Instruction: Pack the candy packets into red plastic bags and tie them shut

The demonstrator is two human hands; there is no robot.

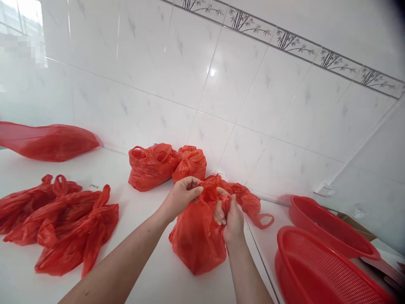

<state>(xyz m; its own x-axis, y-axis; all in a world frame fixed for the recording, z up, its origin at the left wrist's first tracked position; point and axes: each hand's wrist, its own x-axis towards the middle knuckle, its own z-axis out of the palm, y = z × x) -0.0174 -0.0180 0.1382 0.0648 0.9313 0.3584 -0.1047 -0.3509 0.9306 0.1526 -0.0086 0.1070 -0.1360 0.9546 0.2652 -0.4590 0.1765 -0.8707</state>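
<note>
A crinkled red plastic bag point(196, 240) stands mid-way along the white worktop point(142, 270), its contents hidden behind thin, glossy film. The left hand point(182, 195) pinches the bunched mouth; the right hand point(230, 217) is clenched round a twisted handle. Two full bags point(152, 166) sit against the tiled wall, limp bags point(63, 223) lie to the left, and red perforated baskets point(316, 270) — cut off by the frame — crowd the right edge.

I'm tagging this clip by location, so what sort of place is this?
Probably a kitchen or food-prep room: glossy white wall tiles, a white countertop, and a red perforated plastic strainer basin beside the filled red plastic bag in hand.
</note>
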